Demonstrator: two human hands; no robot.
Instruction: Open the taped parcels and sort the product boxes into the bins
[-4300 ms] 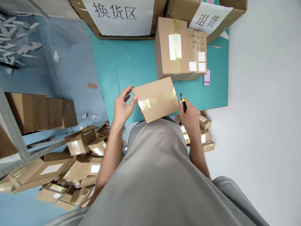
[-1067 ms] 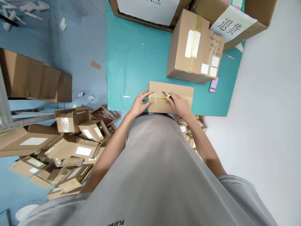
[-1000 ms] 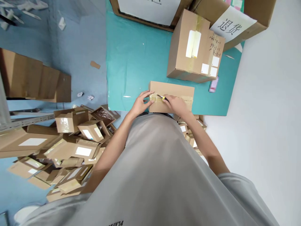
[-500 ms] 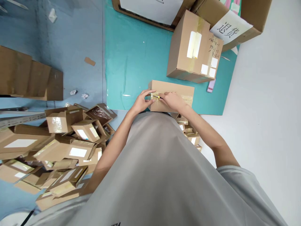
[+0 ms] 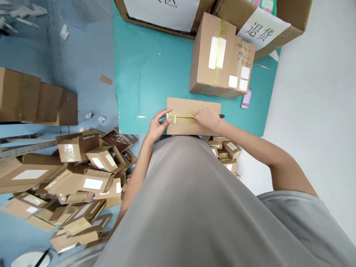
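A long cardboard box (image 5: 183,128) with clear yellowish tape along its top lies at the table's front edge. My left hand (image 5: 157,125) holds its left end, thumb and fingertips over the edge and a gap between them. My right hand (image 5: 208,119) is closed on a box cutter (image 5: 221,116) above the box's right half. The cutter's dark rear end sticks out behind the hand; its blade is hidden. A dark slit runs through the tape between my two hands.
On the teal table (image 5: 150,66) stand a taller taped box (image 5: 205,68), a marked box (image 5: 241,66) and large bins with paper signs (image 5: 261,29). A small pinkish packet (image 5: 246,99) lies at right. Many opened boxes (image 5: 93,183) heap on the floor at left.
My right hand has slid right along the box relative to my left, leaving a long slit in the tape. The cutter's yellow front is now hidden. The view has shifted slightly.
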